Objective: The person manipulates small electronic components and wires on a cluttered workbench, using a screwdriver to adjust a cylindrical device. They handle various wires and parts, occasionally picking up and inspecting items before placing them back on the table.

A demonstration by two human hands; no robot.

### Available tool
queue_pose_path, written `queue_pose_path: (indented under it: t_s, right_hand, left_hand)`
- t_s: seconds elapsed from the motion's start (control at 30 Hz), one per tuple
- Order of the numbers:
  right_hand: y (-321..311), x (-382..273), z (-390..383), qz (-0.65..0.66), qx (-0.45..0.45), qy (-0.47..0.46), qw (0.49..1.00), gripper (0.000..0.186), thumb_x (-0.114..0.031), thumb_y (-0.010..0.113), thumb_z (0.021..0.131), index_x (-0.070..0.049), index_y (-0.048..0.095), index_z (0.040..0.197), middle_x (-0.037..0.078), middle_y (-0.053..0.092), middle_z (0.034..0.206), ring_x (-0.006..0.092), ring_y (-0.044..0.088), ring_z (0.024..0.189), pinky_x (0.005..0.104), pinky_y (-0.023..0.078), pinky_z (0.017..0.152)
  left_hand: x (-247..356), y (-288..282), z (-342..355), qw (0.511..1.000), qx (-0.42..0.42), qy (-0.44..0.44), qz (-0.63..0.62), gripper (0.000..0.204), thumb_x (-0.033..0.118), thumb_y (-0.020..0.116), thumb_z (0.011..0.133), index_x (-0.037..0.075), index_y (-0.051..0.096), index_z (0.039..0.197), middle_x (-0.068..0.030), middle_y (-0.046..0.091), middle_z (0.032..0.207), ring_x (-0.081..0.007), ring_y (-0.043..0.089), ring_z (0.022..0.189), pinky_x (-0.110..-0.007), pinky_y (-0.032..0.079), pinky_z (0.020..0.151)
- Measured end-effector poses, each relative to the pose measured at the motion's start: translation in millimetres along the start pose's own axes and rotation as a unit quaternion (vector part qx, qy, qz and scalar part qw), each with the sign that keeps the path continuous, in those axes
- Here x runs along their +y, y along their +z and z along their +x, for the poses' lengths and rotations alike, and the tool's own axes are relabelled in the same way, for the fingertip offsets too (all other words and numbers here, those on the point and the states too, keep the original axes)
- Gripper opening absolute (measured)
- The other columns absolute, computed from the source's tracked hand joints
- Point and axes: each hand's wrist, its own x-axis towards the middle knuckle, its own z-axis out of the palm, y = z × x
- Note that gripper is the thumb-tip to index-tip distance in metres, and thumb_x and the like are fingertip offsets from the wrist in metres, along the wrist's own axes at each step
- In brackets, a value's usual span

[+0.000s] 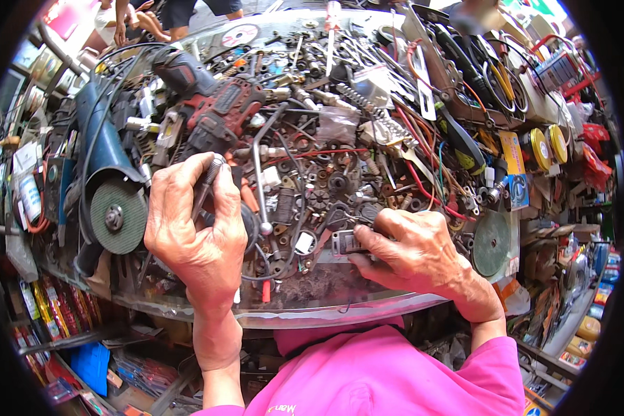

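My left hand (191, 222) grips a threaded metal bolt or rod (211, 173) upright between thumb and fingers, just below a red and black cordless power tool (222, 104). My right hand (419, 253) has its bent fingers on a small grey and black rectangular object (345, 243) among the parts at the front of the cluttered bench (326, 310). Loose nuts, bolts, washers and springs (326, 184) crowd between my hands. A blue angle grinder (97, 125) with a green disc (118, 215) lies beside my left hand.
A metal case of tools (478, 66) sits at the back right, near yellow round tins (548, 149). A loose green disc (491, 243) is at the right edge. People's bare legs and hands (149, 21) show at the top. Packed shelves (45, 305) line both sides.
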Motion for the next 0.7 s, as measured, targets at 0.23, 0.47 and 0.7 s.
queue_pose_path:
  t_s: [0.23,0.47,0.7]
  right_hand:
    - [16,-14,13,-0.012,0.027,-0.028,0.999,0.032,-0.027,0.081,0.076,-0.010,0.067,0.099,0.002,0.051,0.072,0.0176,0.056,0.054,0.0326,0.043,0.044]
    - [34,-27,46,0.048,-0.085,-0.025,0.995,0.025,-0.024,0.072,0.085,-0.005,0.059,0.095,0.010,0.052,0.082,0.0263,0.060,0.067,0.0393,0.047,0.049]
    - [28,-21,60,0.069,-0.133,-0.043,0.988,0.022,-0.020,0.072,0.084,-0.008,0.061,0.099,0.010,0.055,0.093,0.0306,0.064,0.069,0.0422,0.051,0.052]
  left_hand:
    - [-25,-13,4,0.992,0.060,0.086,0.069,0.018,-0.003,0.073,0.084,-0.001,0.068,0.101,-0.0086,0.065,0.092,-0.0192,0.065,0.081,-0.031,0.054,0.073]
    - [-30,-9,-8,0.993,0.068,0.091,0.030,0.018,-0.003,0.073,0.083,0.000,0.069,0.100,-0.0089,0.065,0.091,-0.0199,0.065,0.078,-0.031,0.054,0.069]
    - [-29,-9,-8,0.994,0.060,0.090,0.000,0.023,-0.007,0.072,0.079,0.001,0.069,0.100,-0.0100,0.066,0.092,-0.0224,0.067,0.078,-0.032,0.056,0.064]
